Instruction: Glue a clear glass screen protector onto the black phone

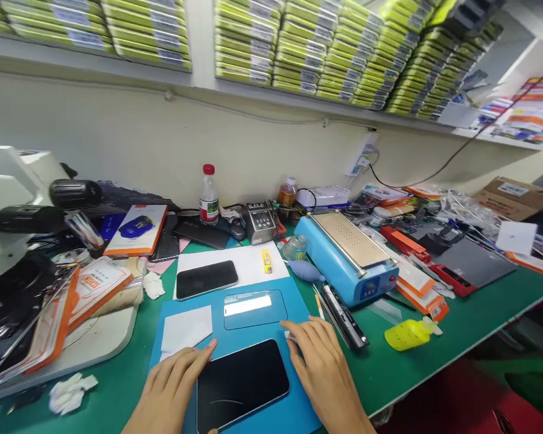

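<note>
We are resting both hands flat and open beside a glossy black rectangular smartphone (242,383) lying face up on the blue rubber mat (257,337), its long axis running left to right, slightly tilted. Our left hand (174,386) is touching its left end; our right hand (323,367) is lying just beside its right end. A second dark phone (207,278) is sitting on white paper (248,262) on the green counter (457,313).

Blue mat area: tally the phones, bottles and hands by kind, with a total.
Phones: 2, one on the blue mat between the hands, one on white paper.
Bottles: 3, red-capped, amber, yellow lying down.
Hands: 2, left hand, right hand.
Total: 7
</note>
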The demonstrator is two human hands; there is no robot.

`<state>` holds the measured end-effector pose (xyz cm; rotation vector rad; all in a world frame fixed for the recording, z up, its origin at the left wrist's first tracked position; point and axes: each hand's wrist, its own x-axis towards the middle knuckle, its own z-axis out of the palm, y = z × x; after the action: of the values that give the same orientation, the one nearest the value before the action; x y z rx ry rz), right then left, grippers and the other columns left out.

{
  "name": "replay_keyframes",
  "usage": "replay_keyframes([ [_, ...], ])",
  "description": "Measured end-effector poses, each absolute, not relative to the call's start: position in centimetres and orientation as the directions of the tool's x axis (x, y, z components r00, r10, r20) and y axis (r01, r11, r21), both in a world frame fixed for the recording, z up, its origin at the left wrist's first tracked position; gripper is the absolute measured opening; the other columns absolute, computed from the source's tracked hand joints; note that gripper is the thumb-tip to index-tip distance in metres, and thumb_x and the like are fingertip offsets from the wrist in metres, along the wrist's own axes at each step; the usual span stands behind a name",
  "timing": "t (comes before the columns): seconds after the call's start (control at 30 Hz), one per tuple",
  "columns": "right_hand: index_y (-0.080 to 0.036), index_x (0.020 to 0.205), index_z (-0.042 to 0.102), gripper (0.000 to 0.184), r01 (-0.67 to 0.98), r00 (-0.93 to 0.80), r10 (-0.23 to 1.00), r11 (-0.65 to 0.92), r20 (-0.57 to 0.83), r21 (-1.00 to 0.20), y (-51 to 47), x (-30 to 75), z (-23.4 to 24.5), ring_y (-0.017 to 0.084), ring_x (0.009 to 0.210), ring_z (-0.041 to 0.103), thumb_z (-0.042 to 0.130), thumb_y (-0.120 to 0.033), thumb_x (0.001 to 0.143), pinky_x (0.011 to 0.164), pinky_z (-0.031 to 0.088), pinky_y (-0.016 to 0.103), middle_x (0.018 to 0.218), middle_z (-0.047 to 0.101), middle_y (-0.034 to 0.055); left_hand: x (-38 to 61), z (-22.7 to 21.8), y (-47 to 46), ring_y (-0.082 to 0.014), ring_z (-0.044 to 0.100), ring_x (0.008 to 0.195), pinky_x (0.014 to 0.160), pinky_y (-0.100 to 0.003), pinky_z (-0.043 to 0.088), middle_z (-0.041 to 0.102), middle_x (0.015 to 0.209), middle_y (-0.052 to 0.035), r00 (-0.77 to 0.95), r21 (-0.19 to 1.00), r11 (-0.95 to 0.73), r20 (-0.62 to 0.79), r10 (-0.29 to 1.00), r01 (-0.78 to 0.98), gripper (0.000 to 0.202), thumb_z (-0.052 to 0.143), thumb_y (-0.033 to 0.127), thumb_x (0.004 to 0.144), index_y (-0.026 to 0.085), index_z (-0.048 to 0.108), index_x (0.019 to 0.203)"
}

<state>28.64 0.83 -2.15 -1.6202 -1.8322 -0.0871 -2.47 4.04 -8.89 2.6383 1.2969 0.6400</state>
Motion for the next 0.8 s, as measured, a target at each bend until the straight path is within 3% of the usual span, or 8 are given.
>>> replay_keyframes([
  [0.2,-0.024,0.115,0.064,0.023,0.858,0.242,0.778,0.108,0.579,-0.503,1.6,32.2,0.0,0.023,0.081,0.080,0.058,-0.043,0.103,0.065,0.063,0.029,0.094,0.080,0.0052,-1.9,-9.6,4.7,-0.0348,0.065,0.129,0.107,-0.044,0.048,0.071,0.138,-0.0082,0.553,0.311,-0.659,0.367,0.748,0.684,0.111,0.069,0.078,0.088,0.036,0.009,0.171],
  [0.37,-0.022,0.115,0.066,0.036,0.784,0.337,0.821,0.026,0.460,-0.621,3.7,32.0,2.7,0.023,0.081,0.081,0.063,-0.053,0.097,0.065,0.063,0.026,0.090,0.081,0.0048,-1.5,-9.3,4.8,-0.0328,0.061,0.136,0.114,-0.041,0.045,0.067,0.144,-0.0090,0.551,0.307,-0.701,0.448,0.703,0.644,0.100,0.050,0.084,0.091,0.035,0.015,0.171],
  [0.5,-0.023,0.119,0.068,0.035,0.793,0.275,0.861,0.047,0.427,-0.608,7.4,30.0,4.2,0.022,0.092,0.078,0.061,-0.051,0.099,0.077,0.061,0.030,0.099,0.079,0.0053,-1.3,-8.5,4.7,-0.0301,0.061,0.135,0.115,-0.040,0.046,0.069,0.141,-0.0073,0.539,0.325,-0.725,0.502,0.676,0.607,0.088,0.042,0.080,0.097,0.035,0.023,0.170],
  [0.67,-0.019,0.117,0.068,0.029,0.838,0.110,0.889,0.157,0.444,-0.522,13.0,27.9,4.0,0.019,0.092,0.073,0.058,-0.044,0.105,0.083,0.060,0.036,0.101,0.075,0.0048,-0.8,-7.1,4.5,-0.0251,0.064,0.129,0.109,-0.035,0.048,0.074,0.129,-0.0035,0.539,0.292,-0.775,0.582,0.609,0.561,0.062,0.044,0.070,0.103,0.033,0.053,0.152],
  [0.8,-0.017,0.117,0.068,0.029,0.883,-0.007,0.897,0.213,0.441,-0.419,16.1,26.8,2.6,0.017,0.090,0.071,0.065,-0.043,0.104,0.082,0.061,0.037,0.105,0.072,0.0036,-0.5,-6.9,4.2,-0.0202,0.071,0.113,0.098,-0.032,0.053,0.078,0.105,0.0012,0.564,0.238,-0.865,0.676,0.474,0.442,0.028,0.053,0.037,0.112,0.034,0.065,0.137],
])
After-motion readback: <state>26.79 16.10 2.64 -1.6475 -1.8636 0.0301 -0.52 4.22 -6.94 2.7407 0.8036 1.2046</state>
